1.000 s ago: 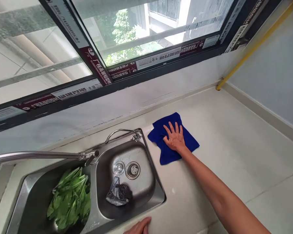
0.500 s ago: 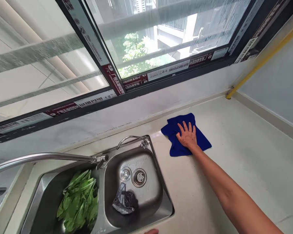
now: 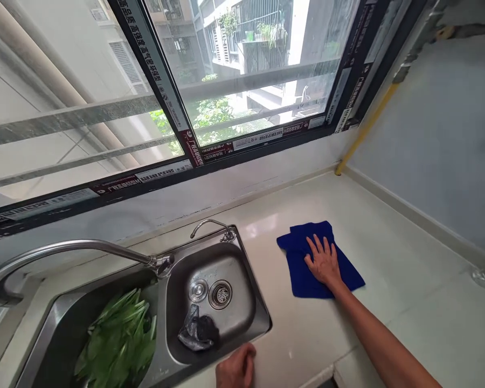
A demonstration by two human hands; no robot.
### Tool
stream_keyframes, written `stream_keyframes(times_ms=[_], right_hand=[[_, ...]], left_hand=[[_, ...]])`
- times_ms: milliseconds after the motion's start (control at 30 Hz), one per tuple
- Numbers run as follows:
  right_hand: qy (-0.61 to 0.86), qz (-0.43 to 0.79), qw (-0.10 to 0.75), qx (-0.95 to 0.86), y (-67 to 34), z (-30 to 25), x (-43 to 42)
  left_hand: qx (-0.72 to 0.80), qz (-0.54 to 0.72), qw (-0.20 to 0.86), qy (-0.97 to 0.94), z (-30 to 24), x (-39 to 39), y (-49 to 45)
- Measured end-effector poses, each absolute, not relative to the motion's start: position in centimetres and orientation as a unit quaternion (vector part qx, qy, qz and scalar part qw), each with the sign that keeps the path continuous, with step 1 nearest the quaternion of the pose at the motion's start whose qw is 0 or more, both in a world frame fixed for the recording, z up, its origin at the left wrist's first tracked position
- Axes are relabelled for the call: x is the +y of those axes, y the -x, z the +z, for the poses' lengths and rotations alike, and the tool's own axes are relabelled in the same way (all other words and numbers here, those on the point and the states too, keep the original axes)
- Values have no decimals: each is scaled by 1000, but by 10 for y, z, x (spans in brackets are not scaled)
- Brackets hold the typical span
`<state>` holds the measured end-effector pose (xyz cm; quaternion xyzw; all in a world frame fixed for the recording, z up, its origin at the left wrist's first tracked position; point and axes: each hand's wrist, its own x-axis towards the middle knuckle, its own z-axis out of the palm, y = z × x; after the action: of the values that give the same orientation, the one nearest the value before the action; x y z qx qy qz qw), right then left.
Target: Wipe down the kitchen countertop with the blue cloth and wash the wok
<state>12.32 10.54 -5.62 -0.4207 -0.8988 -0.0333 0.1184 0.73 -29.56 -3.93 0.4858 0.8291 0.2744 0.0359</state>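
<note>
My right hand (image 3: 324, 261) lies flat, fingers spread, on a blue cloth (image 3: 303, 269) spread on the pale countertop (image 3: 388, 253) to the right of the sink. My left hand (image 3: 236, 368) rests on the counter's front edge by the sink's near right corner, its fingers curled against the edge with nothing seen in them. The steel double sink (image 3: 242, 253) has green leafy vegetables (image 3: 117, 342) in its left basin and a dark grey scouring rag (image 3: 198, 331) in its right basin.
A long steel tap (image 3: 76, 249) arches over the sink from the left. A window (image 3: 242, 70) with a dark frame runs behind the counter. A yellow pipe (image 3: 364, 132) rises in the back right corner beside a grey wall (image 3: 440, 129).
My right hand and the blue cloth have slid rightward, away from the sink, along the counter. My view has tilted up, and my left hand shows more at the bottom edge.
</note>
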Motion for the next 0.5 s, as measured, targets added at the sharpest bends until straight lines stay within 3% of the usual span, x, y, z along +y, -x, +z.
stream_keyframes(times_ms=[333,500], right_hand=[[476,-62,119,-869,-225,-67,47],[484,-79,115,-864,-265,-60,10]], left_hand=[[805,280,25,-523,-29,-291,3],[741,340,104,-570,-39,-274,4]])
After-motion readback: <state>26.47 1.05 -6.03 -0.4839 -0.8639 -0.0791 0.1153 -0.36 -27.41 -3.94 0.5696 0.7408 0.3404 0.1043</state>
